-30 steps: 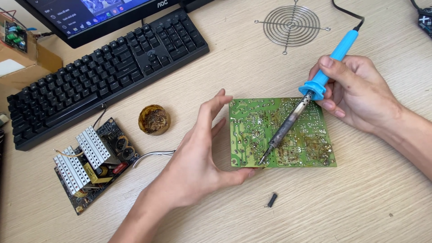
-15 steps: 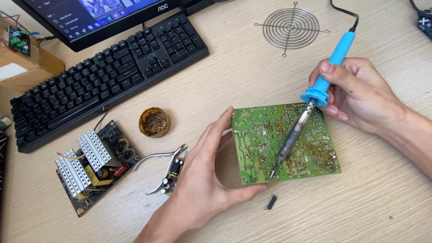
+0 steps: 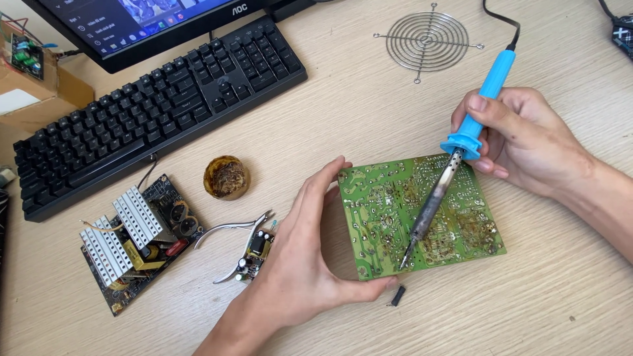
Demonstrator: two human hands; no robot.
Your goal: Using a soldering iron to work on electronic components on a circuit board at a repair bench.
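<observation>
Right, over on the far side from the grip sits a black keyboard (image 3: 151, 112), and below it a dark circuit board with silver heat sinks (image 3: 135, 240) lies flat on the wooden desk (image 3: 330, 118). Just beyond the left wrist rest metal pliers (image 3: 237, 247) beside a small circuit board (image 3: 257, 245), and above them a round tin of brown flux (image 3: 226, 178).

Now the left hand (image 3: 297, 264): fingers spread wide, thumb under the near edge and fingertips up along the left edge of the green circuit board (image 3: 389, 211), clasping it at that corner. The board lies solder side up, slightly turned. Just past the thumb tip, a small black component (image 3: 397, 295) lies on the desk.

Across the board runs the soldering iron (image 3: 455, 151), its tip down on the board's lower middle, close to the left thumb. The right hand (image 3: 521, 138) pinches the blue handle like a pen, fingers pressed around it just above the flared collar. Beyond that hand, a round wire fan grille (image 3: 427, 41).
</observation>
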